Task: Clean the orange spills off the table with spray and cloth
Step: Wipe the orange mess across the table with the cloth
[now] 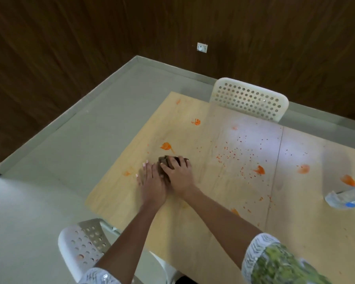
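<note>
Head view: a person leans over a pale wooden table (193,212), both bare forearms reaching forward.
Left hand (152,181): lies flat on the table top, fingers straight and spread, its inner edge tucked against the right hand and the cloth.
Right hand (177,176): sits on top of the cloth, fingers bent over its far side and gripping it, pressing it down on the wood.
Cloth (166,163): a dark brown bunched wad, mostly covered by the right hand, showing between and just ahead of the two hands.
Nearest spill (166,146): an orange blot just beyond the fingertips, apart from the cloth.
Other orange spills: a faint smear (127,173) to the left of the left hand; a blot (196,121) farther ahead; blots (259,170) and fine specks well to the right of the right hand.
Spray bottle (345,198): blurred clear plastic with a blue label, far to the right of both hands at the frame edge, lying or tilted, cannot tell which.
Sleeves (275,261): patterned white and green, at the near edge.
Chairs: a white perforated chair (250,99) across the table beyond the hands, another (84,242) below the left forearm.
</note>
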